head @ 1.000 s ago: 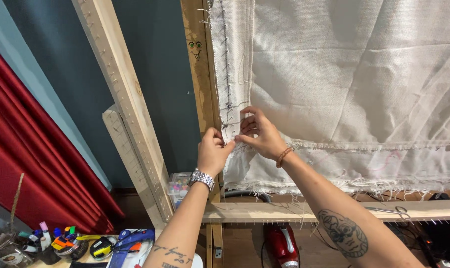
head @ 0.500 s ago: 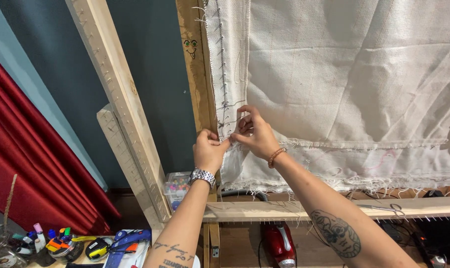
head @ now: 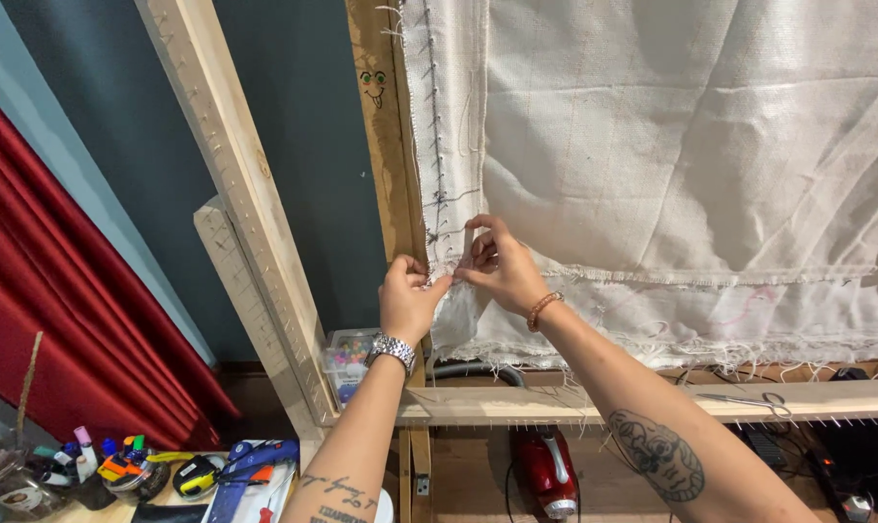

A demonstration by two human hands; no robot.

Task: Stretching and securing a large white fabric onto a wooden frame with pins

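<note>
A large off-white cloth [head: 671,155] hangs stretched on a wooden frame. Its left edge runs along the upright wooden post [head: 385,145], fixed there by a row of small nails. My left hand [head: 412,295] pinches the cloth's left edge against the post, low on the frame. My right hand [head: 492,263] grips the same edge just to the right, fingers curled on the fabric. Both hands touch each other at the fingertips. A watch sits on my left wrist and a bead bracelet on my right.
A horizontal wooden rail [head: 652,402] with nails crosses below, with scissors [head: 749,399] lying on it. Two slanted wooden beams [head: 235,194] lean at the left, beside a red curtain [head: 61,320]. Markers and tools [head: 148,470] lie bottom left. A red vacuum [head: 545,470] stands on the floor.
Both hands stay on the cloth's left edge. The view has shifted slightly, so the hands sit a little lower on the cloth; the grip looks the same.
</note>
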